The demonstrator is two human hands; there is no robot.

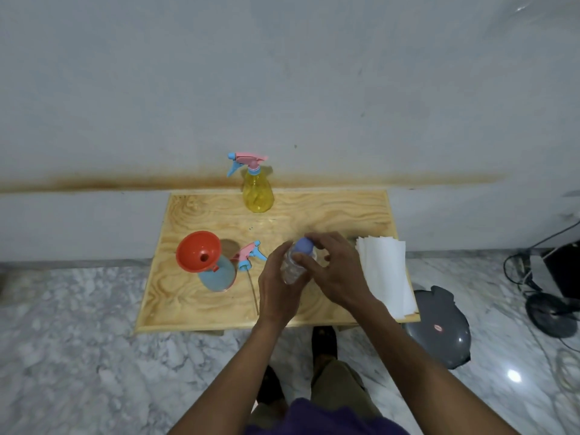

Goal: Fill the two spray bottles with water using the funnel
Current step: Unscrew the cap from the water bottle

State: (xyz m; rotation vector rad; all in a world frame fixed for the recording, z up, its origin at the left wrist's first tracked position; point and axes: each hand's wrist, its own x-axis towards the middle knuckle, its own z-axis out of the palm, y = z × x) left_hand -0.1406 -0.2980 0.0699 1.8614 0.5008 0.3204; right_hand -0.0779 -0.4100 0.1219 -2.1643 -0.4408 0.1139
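A clear water bottle [292, 269] with a blue cap [304, 245] stands at the middle of the wooden table [194, 309]. My left hand [277, 287] grips its body. My right hand [335, 268] has its fingers closed around the cap. To the left, a blue spray bottle [219, 276] stands open with an orange funnel [197, 251] in its neck. Its pink and blue spray head [249, 255] lies on the table beside it, its thin tube pointing toward me. A yellow spray bottle [258, 191] with its spray head on stands at the table's far edge.
A stack of white paper sheets [386, 274] lies along the table's right side. A grey round lid-like object [439, 331] rests on the marble floor at the right. Black cables and a stand [546, 296] are further right. A grey wall stands behind the table.
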